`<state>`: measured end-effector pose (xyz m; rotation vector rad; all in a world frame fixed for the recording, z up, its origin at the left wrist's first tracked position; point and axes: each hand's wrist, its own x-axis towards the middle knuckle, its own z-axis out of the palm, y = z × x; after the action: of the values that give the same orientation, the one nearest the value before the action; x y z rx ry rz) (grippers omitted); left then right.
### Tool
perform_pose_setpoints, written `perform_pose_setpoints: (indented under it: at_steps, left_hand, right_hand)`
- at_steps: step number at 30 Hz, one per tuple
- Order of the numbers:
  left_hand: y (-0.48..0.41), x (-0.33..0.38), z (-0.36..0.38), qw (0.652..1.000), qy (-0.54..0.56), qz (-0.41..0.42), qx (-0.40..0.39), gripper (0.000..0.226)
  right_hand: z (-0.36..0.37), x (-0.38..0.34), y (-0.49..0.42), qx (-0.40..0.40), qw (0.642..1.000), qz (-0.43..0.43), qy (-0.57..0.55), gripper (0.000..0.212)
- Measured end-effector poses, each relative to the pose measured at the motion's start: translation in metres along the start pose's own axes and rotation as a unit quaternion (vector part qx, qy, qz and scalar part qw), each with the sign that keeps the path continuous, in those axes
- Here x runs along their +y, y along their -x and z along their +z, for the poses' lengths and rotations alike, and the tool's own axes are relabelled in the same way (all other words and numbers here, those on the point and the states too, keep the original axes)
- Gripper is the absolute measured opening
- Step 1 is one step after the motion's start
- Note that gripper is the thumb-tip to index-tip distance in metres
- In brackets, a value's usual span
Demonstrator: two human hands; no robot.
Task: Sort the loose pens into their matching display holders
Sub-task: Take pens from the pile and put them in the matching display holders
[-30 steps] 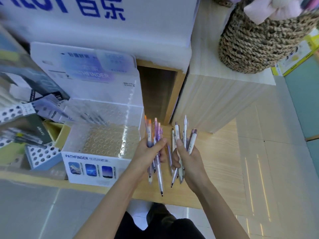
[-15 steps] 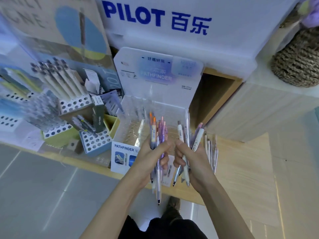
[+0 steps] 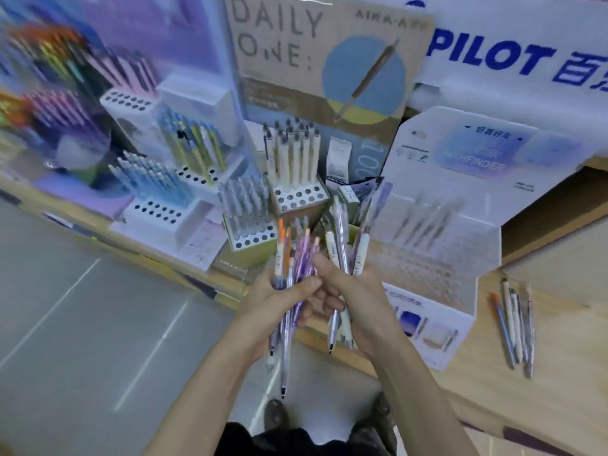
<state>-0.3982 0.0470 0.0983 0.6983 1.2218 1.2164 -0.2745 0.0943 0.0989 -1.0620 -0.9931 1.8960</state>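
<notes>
The left hand (image 3: 279, 301) was clenched round a bundle of slim plastic pens in orange, pink and purple (image 3: 293, 258), their clicker ends fanned upward and their fine tips hanging below the fist. The right hand (image 3: 357, 291) grasped a second bundle of white and clear-barrelled pens (image 3: 342, 245), held upright in the same way; its thumb reached across towards the coloured bundle. The two hands were close together, just in front of the left corner of the white cardboard Pathfinder display holder (image 3: 460, 179).

That holder had a glossy printed back card, a clear plastic front and a perforated tray inside; a few pens stood in it, blurred behind the plastic. It sat on a pale wood-grain bench (image 3: 566, 357). To the right of the holder a small row of loose pens (image 3: 513, 327), one orange-ended and the others pale, lay flat on the bench, side by side.

Left of the Pathfinder holder stood a brown card block with round holes (image 3: 299, 199) holding cream matte pens with dark caps, and further left a block of grey-white pens (image 3: 246, 209) and a white block of light blue pens (image 3: 154, 179). Behind these rose a kraft-paper sign reading DAILY ONE (image 3: 296, 60), and above the Pathfinder holder a white PILOT board (image 3: 493, 57). The far left of the display was smeared with blur. The bundles in the hands hid part of the stands behind them. Smooth grey floor tiles (image 3: 82, 307) lay below the bench edge.
</notes>
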Motion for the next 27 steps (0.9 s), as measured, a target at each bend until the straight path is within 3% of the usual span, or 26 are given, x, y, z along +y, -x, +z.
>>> perform_pose_setpoints:
  at_steps: [5, 8, 15, 22, 27]
  left_hand:
    - [0.011, 0.019, -0.059, 1.000, -0.003, -0.011, 0.007, 0.009]
    - [0.013, 0.027, -0.091, 0.997, 0.023, -0.027, 0.062, 0.036]
    - [0.004, 0.047, -0.145, 0.987, 0.088, -0.034, 0.130, 0.035]
    - [-0.021, 0.077, -0.211, 0.983, 0.078, 0.004, 0.169, 0.026]
    - [-0.050, 0.104, -0.258, 0.977, 0.003, 0.036, 0.211, 0.031]
  right_hand:
    - [0.058, 0.014, -0.020, -0.023, 0.999, 0.022, 0.033, 0.027]
    - [0.085, 0.018, -0.031, -0.043, 0.999, 0.032, 0.002, 0.018]
    - [0.143, 0.023, -0.067, -0.014, 1.000, 0.018, 0.001, 0.009]
    - [0.206, 0.024, -0.125, -0.078, 0.994, 0.015, 0.076, 0.030]
    - [0.259, 0.014, -0.174, -0.023, 0.982, -0.021, 0.184, 0.043]
